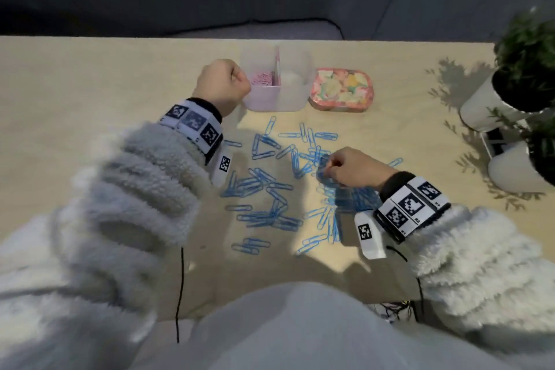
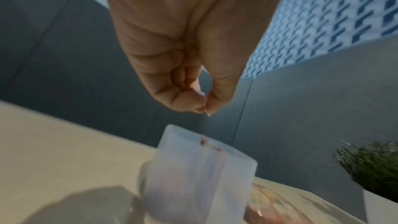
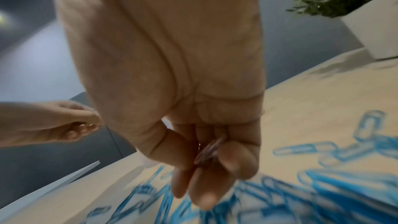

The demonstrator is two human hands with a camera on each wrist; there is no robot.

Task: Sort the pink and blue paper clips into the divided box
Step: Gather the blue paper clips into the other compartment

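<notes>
- Head: I see my left hand (image 1: pixel 221 85) fisted beside the divided box (image 1: pixel 277 99); pink clips (image 1: pixel 262 79) lie in its left compartment, blue clips (image 1: pixel 270 189) are scattered nearer on the table (image 1: pixel 90 84).
- Left wrist: fingertips (image 2: pixel 189 103) pinched together above the box; I cannot tell whether they hold anything.
- Right wrist: right hand (image 3: pixel 206 159) pinches a pinkish clip (image 3: pixel 210 151) over the blue clips.

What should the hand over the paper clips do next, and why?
Probably carry its catch to the divided box. The right hand already pinches a pinkish clip above the blue paper clips; pink clips fill the box's left half, where the left hand hovers.

Divided box (image 1: pixel 288 99) behind scattered clips (image 1: pixel 270 189), tin (image 1: pixel 342 90) right of box.
</notes>
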